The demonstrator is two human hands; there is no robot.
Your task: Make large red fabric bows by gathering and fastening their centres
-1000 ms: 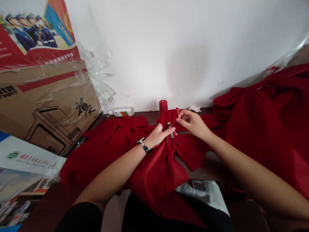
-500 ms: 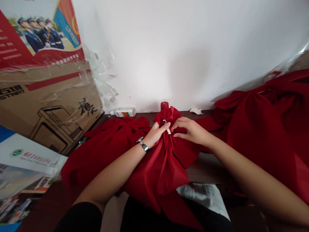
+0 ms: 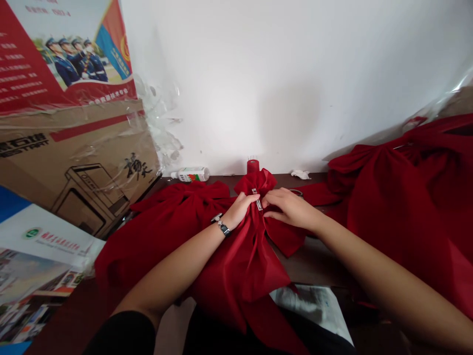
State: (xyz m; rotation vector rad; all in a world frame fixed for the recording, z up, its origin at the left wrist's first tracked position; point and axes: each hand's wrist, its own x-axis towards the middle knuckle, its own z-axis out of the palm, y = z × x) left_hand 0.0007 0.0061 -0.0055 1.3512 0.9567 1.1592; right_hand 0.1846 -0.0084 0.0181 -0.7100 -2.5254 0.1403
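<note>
My left hand (image 3: 239, 212) is closed around the gathered middle of a red cloth bow (image 3: 254, 266), its thumb pressed near a slim silver metal clip (image 3: 257, 201) lying on the folds. At the clip's right side, my right hand (image 3: 286, 207) has its fingers curled and its fingertips on the bow's cloth; the cloth partly hides what they pinch. Pleated loops of the bow fan out above and below both hands, and its long tails hang toward my lap. Left of it lies another red cloth bow (image 3: 162, 227).
A white bottle (image 3: 194, 174) lies by the wall, near a red roll (image 3: 253, 166). Crumpled white tissue (image 3: 300, 174) and a dark ring-shaped handle (image 3: 296, 193) are to the right. More red bows (image 3: 399, 197) fill the right side. A cardboard box (image 3: 84, 158) stands left.
My right hand has moved slightly closer to the clip and the bow's middle, uncovering the dark ring-shaped handle behind it. My left hand keeps its grip. The view has shifted slightly.
</note>
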